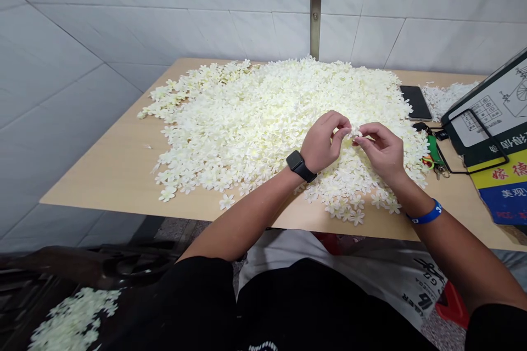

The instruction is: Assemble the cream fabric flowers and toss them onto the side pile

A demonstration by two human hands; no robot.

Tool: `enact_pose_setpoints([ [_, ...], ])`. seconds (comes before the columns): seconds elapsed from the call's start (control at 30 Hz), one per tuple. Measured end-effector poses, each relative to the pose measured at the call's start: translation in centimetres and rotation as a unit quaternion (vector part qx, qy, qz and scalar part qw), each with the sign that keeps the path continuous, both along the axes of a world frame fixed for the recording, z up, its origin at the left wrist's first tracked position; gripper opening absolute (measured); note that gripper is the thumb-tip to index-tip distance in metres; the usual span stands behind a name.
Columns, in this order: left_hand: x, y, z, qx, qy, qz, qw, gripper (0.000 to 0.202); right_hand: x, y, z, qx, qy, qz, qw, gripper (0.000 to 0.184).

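- The left hand (323, 142) and the right hand (381, 152) met above the right part of a wide heap of cream-white five-petalled artificial blossoms (263, 131); their fingers (341, 134) were drawn together, pinching a small white blossom (354, 133) between the two hands; how many blossoms sat in that pinch was too small to tell.
- The heap covered the middle of a pale wood-topped desk (102, 181), reaching almost to the far edge; loose blossoms spread toward the near edge, below both wrists.
- A black smartwatch (295, 162) sat on the left wrist; a blue rubber wristband (426, 214) circled the right wrist.
- Toward the far right corner of the desk, a black smartphone (415, 102) lay just beside the heap; beyond it lay a smaller mound of white blossoms (448, 97).
- Along the right edge, a bunch of keys on a green strap (432, 156) lay close to the heap; a dark-framed printed board with line drawings (486, 104) stood in the corner; a yellow-and-blue printed card (504, 192) lay below it, near the desk's right edge.
- Beyond the desk rose a white tiled wall (123, 11) with an upright metal strip (315, 5); below the near left corner, a loose pile of pale blossoms (69, 318) lay on a dark surface.
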State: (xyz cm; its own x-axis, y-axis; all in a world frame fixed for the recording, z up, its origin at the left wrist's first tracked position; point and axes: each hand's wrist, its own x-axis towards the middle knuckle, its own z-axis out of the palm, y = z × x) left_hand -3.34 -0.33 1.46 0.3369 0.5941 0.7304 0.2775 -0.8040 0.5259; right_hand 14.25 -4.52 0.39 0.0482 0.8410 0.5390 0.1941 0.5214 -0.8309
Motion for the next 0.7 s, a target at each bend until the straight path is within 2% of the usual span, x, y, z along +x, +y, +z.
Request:
enact_pose_setpoints([
  [0.1, -0.01, -0.02, -0.02, -0.007, 0.013, -0.003, 1.0, 0.022, -0.06, 0.0, -0.01, 0.004, 0.004, -0.003, 1.0, 0.02],
  [0.33, 0.08, 0.23, 0.03, -0.036, 0.034, 0.019, 0.999, 0.028, 0.05, 0.11, 0.0, -0.005, -0.003, -0.05, 0.999, 0.024],
  [0.5, 0.08, 0.65, -0.63, -0.027, 0.067, 0.028, 0.997, 0.004, 0.06, 0.17, 0.01, -0.012, 0.012, -0.094, 0.995, 0.015],
  [0.53, 0.1, 0.66, -0.73, -0.025, 0.075, 0.037, 0.996, 0.007, 0.04, 0.15, 0.05, -0.012, 0.011, -0.098, 0.995, 0.013],
  [0.6, 0.13, 0.56, -0.8, -0.002, 0.089, 0.051, 0.995, 0.007, 0.03, 0.1, 0.13, -0.008, 0.0, -0.102, 0.995, 0.01],
  [0.7, 0.19, 0.29, -0.65, 0.072, 0.097, 0.048, 0.992, 0.012, 0.03, 0.0, 0.23, 0.009, -0.026, -0.097, 0.995, 0.012],
])
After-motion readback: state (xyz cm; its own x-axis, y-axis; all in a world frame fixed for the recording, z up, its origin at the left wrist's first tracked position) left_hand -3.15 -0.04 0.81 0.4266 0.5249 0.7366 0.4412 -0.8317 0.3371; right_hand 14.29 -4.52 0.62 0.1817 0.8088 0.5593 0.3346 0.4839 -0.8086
